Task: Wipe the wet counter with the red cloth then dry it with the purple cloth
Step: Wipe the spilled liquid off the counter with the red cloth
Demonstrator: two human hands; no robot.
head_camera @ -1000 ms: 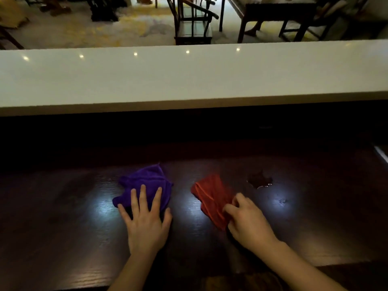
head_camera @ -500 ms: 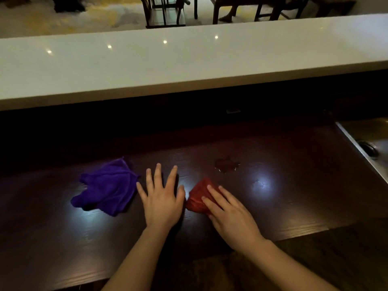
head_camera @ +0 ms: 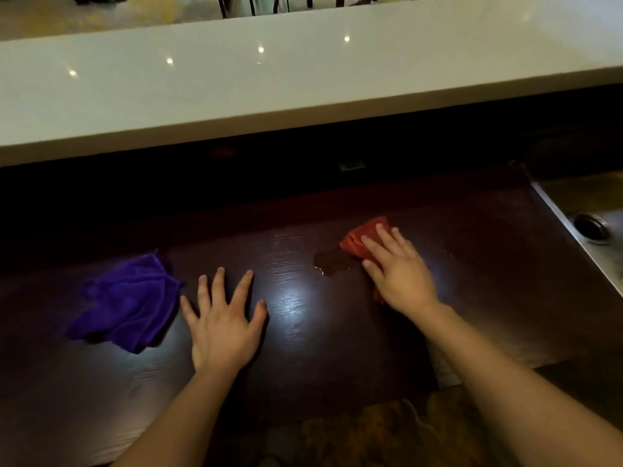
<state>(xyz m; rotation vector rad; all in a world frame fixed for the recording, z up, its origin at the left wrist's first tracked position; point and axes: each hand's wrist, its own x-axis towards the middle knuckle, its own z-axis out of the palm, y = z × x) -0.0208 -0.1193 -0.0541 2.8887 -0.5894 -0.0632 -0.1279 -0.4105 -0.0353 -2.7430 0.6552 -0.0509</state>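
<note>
Right hand (head_camera: pixel 399 271) flat on red cloth (head_camera: pixel 359 239) beside puddle (head_camera: pixel 332 262), fingers together; left hand (head_camera: pixel 222 323) splayed on table (head_camera: pixel 303 348) beside purple cloth (head_camera: pixel 129 303).

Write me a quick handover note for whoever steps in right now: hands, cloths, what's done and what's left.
Right hand: pressed flat on the red cloth, at the right edge of the puddle.
Left hand: empty, spread flat on the dark counter.
Purple cloth: crumpled, lying just left of the left hand, unused.
Done: red cloth brought to the spill.
Left: wipe up the puddle, then dry the spot with the purple cloth.
</note>
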